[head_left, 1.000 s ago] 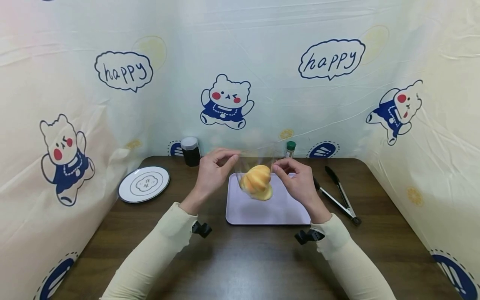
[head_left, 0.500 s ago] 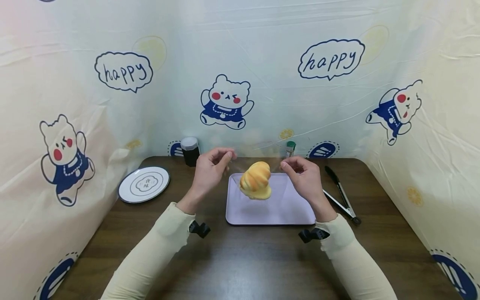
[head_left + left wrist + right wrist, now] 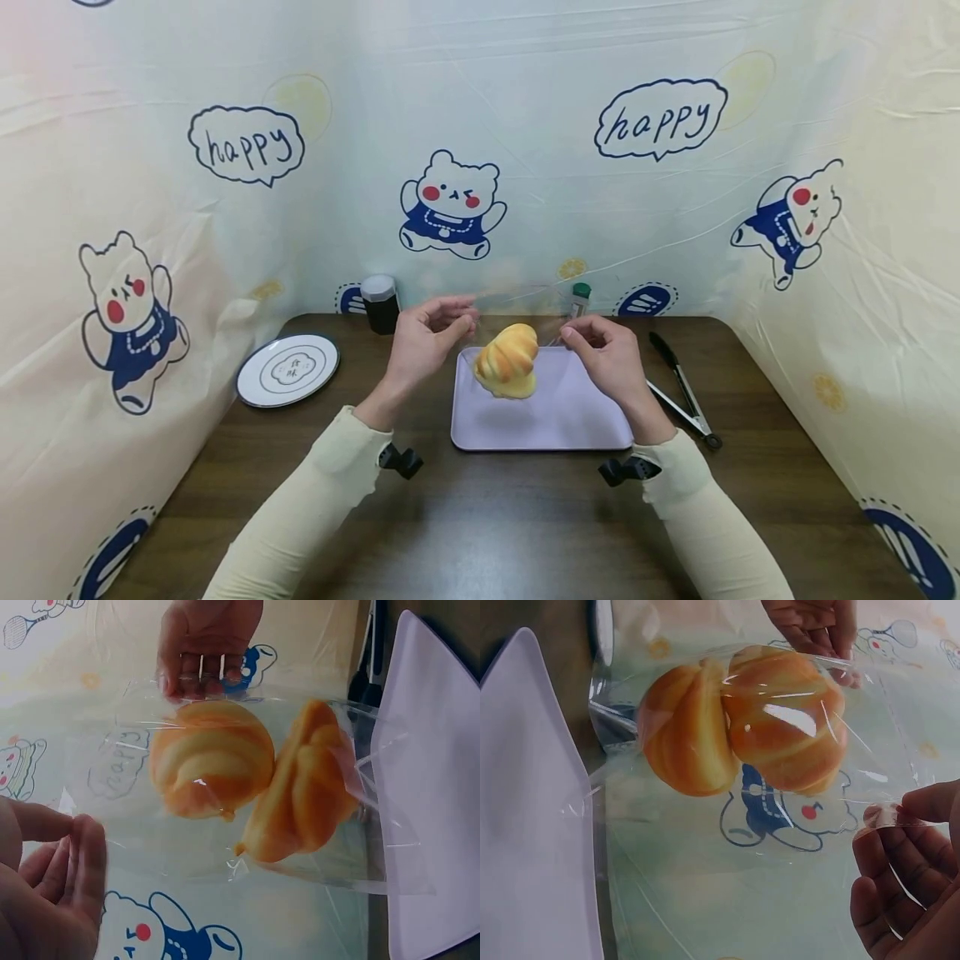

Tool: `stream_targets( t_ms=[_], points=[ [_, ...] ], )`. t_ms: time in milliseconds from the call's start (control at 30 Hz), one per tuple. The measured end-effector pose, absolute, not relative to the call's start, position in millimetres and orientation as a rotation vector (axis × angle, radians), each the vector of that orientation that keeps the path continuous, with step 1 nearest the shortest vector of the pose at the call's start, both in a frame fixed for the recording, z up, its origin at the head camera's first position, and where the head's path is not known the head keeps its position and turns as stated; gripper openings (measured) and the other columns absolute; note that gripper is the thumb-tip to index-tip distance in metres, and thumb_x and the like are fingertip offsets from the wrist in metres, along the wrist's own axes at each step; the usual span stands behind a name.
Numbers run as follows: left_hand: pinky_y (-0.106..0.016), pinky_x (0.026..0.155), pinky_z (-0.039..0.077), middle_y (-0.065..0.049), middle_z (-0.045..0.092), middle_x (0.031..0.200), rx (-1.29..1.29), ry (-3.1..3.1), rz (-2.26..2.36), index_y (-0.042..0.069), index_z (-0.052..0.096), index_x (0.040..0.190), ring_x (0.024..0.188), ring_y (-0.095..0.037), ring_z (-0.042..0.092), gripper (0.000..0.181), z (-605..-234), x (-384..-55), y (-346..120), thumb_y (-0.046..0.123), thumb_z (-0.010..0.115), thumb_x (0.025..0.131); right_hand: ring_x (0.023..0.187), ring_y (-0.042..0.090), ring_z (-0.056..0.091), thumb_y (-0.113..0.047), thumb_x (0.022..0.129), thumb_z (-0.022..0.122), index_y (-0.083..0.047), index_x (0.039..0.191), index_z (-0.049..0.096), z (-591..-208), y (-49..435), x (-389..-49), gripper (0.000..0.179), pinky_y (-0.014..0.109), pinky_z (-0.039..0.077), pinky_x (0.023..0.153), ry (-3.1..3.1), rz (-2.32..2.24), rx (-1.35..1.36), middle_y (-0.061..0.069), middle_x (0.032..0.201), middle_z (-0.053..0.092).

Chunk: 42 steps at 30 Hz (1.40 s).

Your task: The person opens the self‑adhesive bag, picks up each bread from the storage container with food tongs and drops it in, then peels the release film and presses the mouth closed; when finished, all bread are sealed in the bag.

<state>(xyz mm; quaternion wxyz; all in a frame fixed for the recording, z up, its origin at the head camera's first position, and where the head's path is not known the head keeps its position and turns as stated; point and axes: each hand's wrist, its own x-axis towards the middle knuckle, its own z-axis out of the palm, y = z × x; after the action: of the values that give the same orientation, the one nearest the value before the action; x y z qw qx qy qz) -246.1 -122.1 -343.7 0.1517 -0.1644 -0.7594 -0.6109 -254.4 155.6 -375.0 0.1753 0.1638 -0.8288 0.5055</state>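
A clear plastic bag (image 3: 172, 859) hangs between my hands above the lilac tray (image 3: 543, 425). Inside it, two golden bread rolls show in the wrist views: a rounded one (image 3: 211, 761) and a longer, ridged one (image 3: 300, 787). In the head view the rolls overlap at the tray's left half. My left hand (image 3: 422, 340) pinches one upper edge of the bag between thumb and fingers. On the other side, my right hand (image 3: 609, 358) pinches the opposite edge, the film showing between thumb and forefinger in the right wrist view.
A white plate (image 3: 288, 371) with a dark rim lies at the left. Behind my left hand stands a dark jar (image 3: 382, 307) with a pale lid; a green-capped bottle (image 3: 580, 298) stands at the back. Tongs (image 3: 688, 392) lie right of the tray, and printed cloth surrounds the table.
My right hand has moved right, away from the left hand, so the bag is spread wider. The rolls have shifted slightly left. Both hands keep their grip on the bag.
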Motion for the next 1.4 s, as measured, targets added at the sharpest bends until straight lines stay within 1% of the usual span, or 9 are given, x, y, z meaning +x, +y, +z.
stream_targets(
  t_ms=[167, 300, 467, 600, 700, 900, 1067, 1200, 1400],
  points=[
    [-0.023, 0.084, 0.057, -0.007, 0.077, 0.107, -0.457, -2.195, -1.751, 0.013, 0.075, 0.113, 0.097, -0.014, 0.073, 0.024, -345.4, -245.8, -122.7, 0.026, 0.072, 0.093, 0.081, 0.020, 0.062, -0.033, 0.096, 0.067, -0.010, 0.099, 0.073, -374.8, 156.6, -254.1, 0.024, 0.025, 0.051, 0.070, -2.360, 1.428, 0.467, 0.009, 0.092, 0.072],
    [-0.025, 0.089, 0.057, -0.006, 0.077, 0.106, -0.449, -2.183, -1.769, 0.014, 0.075, 0.112, 0.100, -0.015, 0.072, 0.027, -344.6, -245.1, -121.1, 0.032, 0.071, 0.093, 0.080, 0.022, 0.060, -0.033, 0.096, 0.067, -0.011, 0.099, 0.073, -377.2, 157.9, -255.8, 0.023, 0.026, 0.050, 0.067, -2.393, 1.415, 0.481, 0.008, 0.092, 0.072],
    [-0.026, 0.088, 0.058, -0.006, 0.077, 0.105, -0.450, -2.187, -1.761, 0.013, 0.075, 0.113, 0.099, -0.016, 0.072, 0.028, -343.6, -242.8, -116.8, 0.033, 0.070, 0.093, 0.080, 0.021, 0.060, -0.033, 0.096, 0.067, -0.012, 0.103, 0.072, -378.2, 158.3, -256.6, 0.023, 0.028, 0.050, 0.068, -2.426, 1.380, 0.486, 0.008, 0.093, 0.071],
    [-0.026, 0.086, 0.058, -0.006, 0.077, 0.104, -0.440, -2.165, -1.824, 0.013, 0.076, 0.112, 0.098, -0.017, 0.072, 0.028, -341.1, -238.9, -113.2, 0.033, 0.072, 0.092, 0.083, 0.019, 0.059, -0.034, 0.095, 0.068, -0.012, 0.110, 0.070, -374.6, 157.6, -256.3, 0.027, 0.024, 0.050, 0.071, -2.363, 1.370, 0.459, 0.007, 0.099, 0.070],
    [-0.026, 0.085, 0.058, -0.006, 0.078, 0.102, -0.454, -2.159, -1.810, 0.013, 0.076, 0.110, 0.096, -0.018, 0.072, 0.028, -340.2, -237.4, -112.3, 0.033, 0.073, 0.091, 0.086, 0.017, 0.059, -0.031, 0.093, 0.070, -0.012, 0.114, 0.069, -369.3, 155.5, -255.6, 0.028, 0.022, 0.048, 0.071, -2.259, 1.368, 0.451, 0.007, 0.103, 0.070],
    [-0.027, 0.083, 0.058, -0.007, 0.078, 0.101, -0.494, -2.185, -1.710, 0.013, 0.077, 0.109, 0.093, -0.018, 0.073, 0.026, -341.3, -237.6, -112.7, 0.033, 0.072, 0.092, 0.090, 0.021, 0.058, -0.022, 0.090, 0.074, -0.010, 0.109, 0.071, -355.6, 144.4, -251.4, 0.022, 0.028, 0.047, 0.073, -2.130, 1.235, 0.557, 0.007, 0.101, 0.068],
    [-0.028, 0.082, 0.058, -0.002, 0.078, 0.101, -0.456, -2.222, -1.728, 0.018, 0.077, 0.110, 0.093, -0.017, 0.071, 0.025, -342.7, -236.6, -110.8, 0.034, 0.074, 0.091, 0.088, 0.024, 0.059, -0.019, 0.090, 0.075, -0.011, 0.102, 0.074, -344.9, 127.6, -247.4, 0.014, 0.033, 0.045, 0.075, -2.104, 0.999, 0.745, 0.005, 0.097, 0.073],
    [-0.030, 0.082, 0.057, 0.000, 0.077, 0.101, -0.439, -2.243, -1.758, 0.021, 0.077, 0.110, 0.093, -0.018, 0.068, 0.025, -343.1, -234.9, -108.6, 0.035, 0.075, 0.089, 0.091, 0.022, 0.061, -0.016, 0.089, 0.076, -0.010, 0.102, 0.075, -338.5, 115.5, -245.2, 0.015, 0.036, 0.044, 0.080, -2.069, 0.902, 0.849, 0.005, 0.098, 0.076],
    [-0.031, 0.080, 0.057, 0.000, 0.076, 0.100, -0.462, -2.289, -1.734, 0.025, 0.077, 0.109, 0.092, -0.022, 0.067, 0.020, -342.2, -232.3, -107.8, 0.033, 0.074, 0.090, 0.098, 0.022, 0.062, -0.018, 0.089, 0.076, -0.012, 0.107, 0.075, -332.9, 102.5, -243.7, 0.019, 0.039, 0.043, 0.087, -2.090, 0.884, 0.902, 0.004, 0.103, 0.075]
  ],
)
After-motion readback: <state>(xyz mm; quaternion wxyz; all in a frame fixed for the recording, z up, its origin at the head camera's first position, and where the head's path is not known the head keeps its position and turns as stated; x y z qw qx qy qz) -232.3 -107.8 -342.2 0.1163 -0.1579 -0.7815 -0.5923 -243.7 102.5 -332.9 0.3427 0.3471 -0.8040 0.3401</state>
